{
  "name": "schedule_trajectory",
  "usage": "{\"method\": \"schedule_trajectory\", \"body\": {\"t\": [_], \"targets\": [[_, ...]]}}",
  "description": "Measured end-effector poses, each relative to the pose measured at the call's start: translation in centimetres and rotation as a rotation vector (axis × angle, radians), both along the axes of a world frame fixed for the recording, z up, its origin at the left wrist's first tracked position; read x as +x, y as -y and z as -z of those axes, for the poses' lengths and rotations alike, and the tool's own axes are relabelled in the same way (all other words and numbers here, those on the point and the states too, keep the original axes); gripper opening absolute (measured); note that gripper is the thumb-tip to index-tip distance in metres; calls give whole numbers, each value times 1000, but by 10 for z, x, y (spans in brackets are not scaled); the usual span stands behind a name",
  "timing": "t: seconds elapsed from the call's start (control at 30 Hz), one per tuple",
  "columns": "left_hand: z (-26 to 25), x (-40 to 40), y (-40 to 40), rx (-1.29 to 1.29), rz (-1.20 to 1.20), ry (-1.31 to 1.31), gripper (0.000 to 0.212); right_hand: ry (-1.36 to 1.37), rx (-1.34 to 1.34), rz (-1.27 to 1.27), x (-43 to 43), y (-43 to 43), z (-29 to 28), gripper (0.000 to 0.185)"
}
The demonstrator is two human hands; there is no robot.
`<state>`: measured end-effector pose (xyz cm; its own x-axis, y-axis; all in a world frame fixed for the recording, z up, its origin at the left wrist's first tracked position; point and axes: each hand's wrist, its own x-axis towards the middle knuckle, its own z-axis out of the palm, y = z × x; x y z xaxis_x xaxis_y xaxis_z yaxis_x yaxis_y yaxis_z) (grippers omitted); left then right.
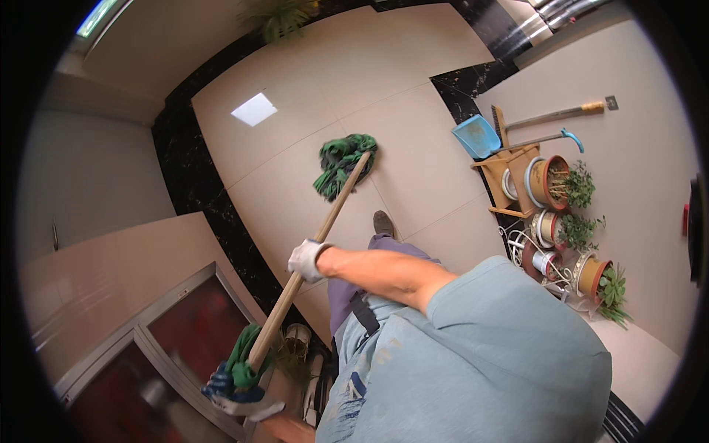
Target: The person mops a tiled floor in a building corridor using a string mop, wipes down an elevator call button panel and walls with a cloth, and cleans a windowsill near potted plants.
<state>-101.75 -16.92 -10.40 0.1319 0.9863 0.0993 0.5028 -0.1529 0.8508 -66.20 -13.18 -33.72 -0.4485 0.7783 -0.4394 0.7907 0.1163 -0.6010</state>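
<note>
A mop with a long wooden handle point(340, 202) slants across the view. Its head of green and dark cloth strips point(344, 160) lies on the pale tiled floor point(288, 133). My right hand point(308, 261), in a whitish work glove, is closed around the middle of the handle. Lower down in the picture, my left hand point(238, 390), in a blue and white glove, holds the handle's upper end together with a green cloth point(245, 368) bunched there. One shoe point(383, 223) shows on the tiles past the mop head, nearer my body.
Along the right wall stand a blue dustpan point(476, 136), a broom point(554, 118), a wooden stand point(512, 171) and several potted plants point(545, 180). Black stone borders point(188, 166) edge the floor. A framed door or panel point(194, 315) is at lower left, and a leafy plant point(279, 19) at the top.
</note>
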Motion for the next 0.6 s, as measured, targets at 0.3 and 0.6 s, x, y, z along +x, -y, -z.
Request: {"method": "schedule_trajectory", "body": {"t": [0.3, 0.6], "targets": [[13, 255, -27, -233, 290, 613, 52, 194, 19, 476, 200, 109, 2, 21], [-35, 246, -43, -120, 452, 644, 55, 118, 58, 573, 140, 118, -3, 21]]}}
